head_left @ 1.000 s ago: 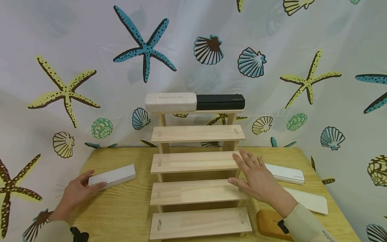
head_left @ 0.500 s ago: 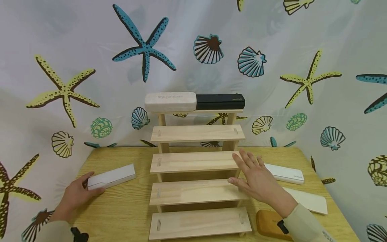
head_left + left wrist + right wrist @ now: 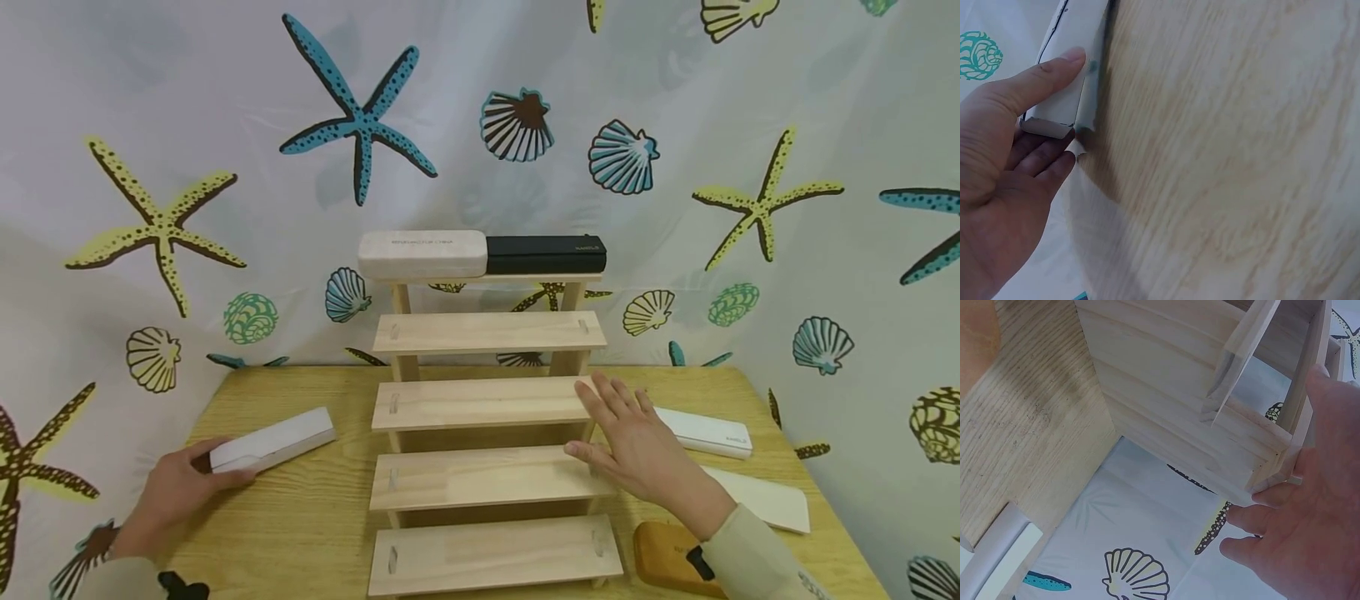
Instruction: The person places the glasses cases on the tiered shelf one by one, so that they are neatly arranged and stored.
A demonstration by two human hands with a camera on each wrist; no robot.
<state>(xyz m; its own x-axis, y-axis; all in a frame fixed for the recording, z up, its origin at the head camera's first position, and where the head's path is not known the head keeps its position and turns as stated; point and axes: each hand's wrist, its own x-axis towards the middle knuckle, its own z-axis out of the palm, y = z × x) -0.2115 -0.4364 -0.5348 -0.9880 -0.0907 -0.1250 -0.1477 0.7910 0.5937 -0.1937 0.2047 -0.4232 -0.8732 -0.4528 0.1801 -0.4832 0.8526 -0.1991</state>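
At the left of the table, my left hand (image 3: 176, 487) holds the near-left end of a long white glasses case (image 3: 273, 440). In the left wrist view the thumb (image 3: 1054, 75) lies along the case and the other fingers curl behind its end. My right hand (image 3: 637, 446) touches the right side of a stepped wooden display rack (image 3: 487, 475), its fingers straight and spread over the shelf ends. On the top shelf, a whitish glasses case (image 3: 423, 255) and a black glasses case (image 3: 546, 255) lie end to end.
Right of the rack lie a white glasses case (image 3: 705, 432), a cream case (image 3: 765, 500) and an orange-brown case (image 3: 667, 554), partly hidden by the right forearm. A curtain (image 3: 480, 167) printed with starfish and shells hangs behind and beside the wooden table (image 3: 300, 533).
My left hand has shifted slightly left, and the white case's near end has moved a little left with it. The right hand stays in place on the rack.
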